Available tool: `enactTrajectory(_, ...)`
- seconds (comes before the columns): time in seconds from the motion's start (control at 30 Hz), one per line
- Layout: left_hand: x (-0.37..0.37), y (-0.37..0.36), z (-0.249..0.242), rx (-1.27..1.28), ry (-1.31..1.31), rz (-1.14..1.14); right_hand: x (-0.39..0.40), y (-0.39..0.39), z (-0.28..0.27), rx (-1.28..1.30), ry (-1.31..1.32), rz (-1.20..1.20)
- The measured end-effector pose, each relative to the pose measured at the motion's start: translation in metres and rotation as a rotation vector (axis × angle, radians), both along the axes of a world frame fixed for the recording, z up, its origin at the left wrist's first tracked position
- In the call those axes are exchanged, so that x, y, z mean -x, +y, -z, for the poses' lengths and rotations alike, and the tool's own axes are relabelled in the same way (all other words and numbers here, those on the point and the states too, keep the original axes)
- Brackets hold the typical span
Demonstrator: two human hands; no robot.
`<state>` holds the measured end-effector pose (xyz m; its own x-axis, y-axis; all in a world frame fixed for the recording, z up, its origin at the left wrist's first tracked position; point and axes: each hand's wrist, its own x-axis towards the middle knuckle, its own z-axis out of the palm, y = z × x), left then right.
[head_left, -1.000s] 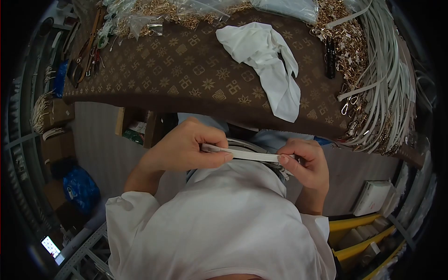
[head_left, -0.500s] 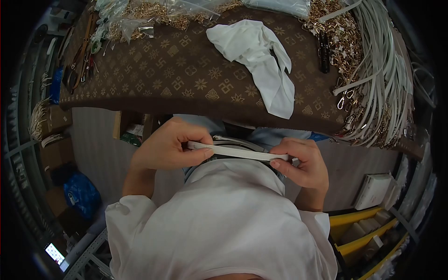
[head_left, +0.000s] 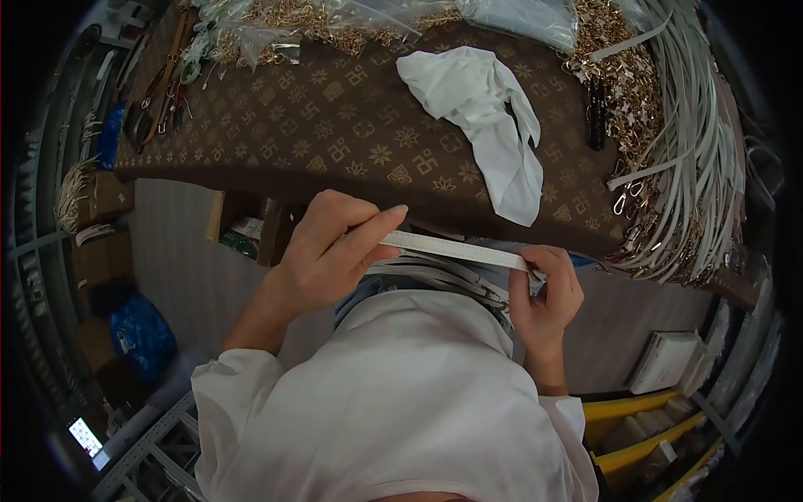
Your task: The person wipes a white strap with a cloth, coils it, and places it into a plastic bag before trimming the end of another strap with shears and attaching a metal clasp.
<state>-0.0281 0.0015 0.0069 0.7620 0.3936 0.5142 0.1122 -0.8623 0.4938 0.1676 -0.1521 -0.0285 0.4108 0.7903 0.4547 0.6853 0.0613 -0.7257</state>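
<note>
A narrow white strap (head_left: 456,248) with stitching along its edges is stretched between my hands, above my lap. My left hand (head_left: 335,251) pinches its left part between thumb and fingers. At the other end, my right hand (head_left: 545,293) grips the strap with the thumb below and fingers curled over. More pale straps (head_left: 443,274) lie across my lap, just under the held one. A crumpled white cloth (head_left: 489,125) rests on the brown patterned table cover (head_left: 335,142) beyond my hands.
Many light straps (head_left: 690,159) hang over the table's right side, beside a heap of gold-coloured metal clasps (head_left: 627,92) and a black tool (head_left: 595,113). Plastic bags with chains (head_left: 293,21) line the back. Scissors (head_left: 144,125) lie at the left. Yellow bins (head_left: 636,418) stand lower right.
Both hands have lifted the strap slightly away from my body, and it now slants down to the right. My left fingers have straightened. The view has shifted a little.
</note>
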Motion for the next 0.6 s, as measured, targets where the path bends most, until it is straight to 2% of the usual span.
enactTrajectory(0.17, 0.002, 0.000, 0.000, 0.023, -0.049, 0.035, 0.000, -0.002, -0.006, 0.031, 0.103, -0.026)
enactTrajectory(0.27, 0.003, 0.000, 0.000, 0.008, -0.060, 0.031, -0.002, 0.001, -0.013, 0.070, 0.228, -0.122)
enactTrajectory(0.33, 0.004, 0.000, 0.001, -0.003, -0.072, 0.024, -0.006, 0.003, -0.015, 0.089, 0.396, -0.353)
enactTrajectory(0.47, 0.004, 0.000, 0.002, -0.007, -0.088, 0.029, -0.007, -0.002, -0.007, 0.114, 0.488, -0.402)
enactTrajectory(0.6, 0.001, 0.000, 0.001, 0.010, -0.096, 0.038, -0.006, -0.005, -0.006, 0.180, 0.691, -0.429)
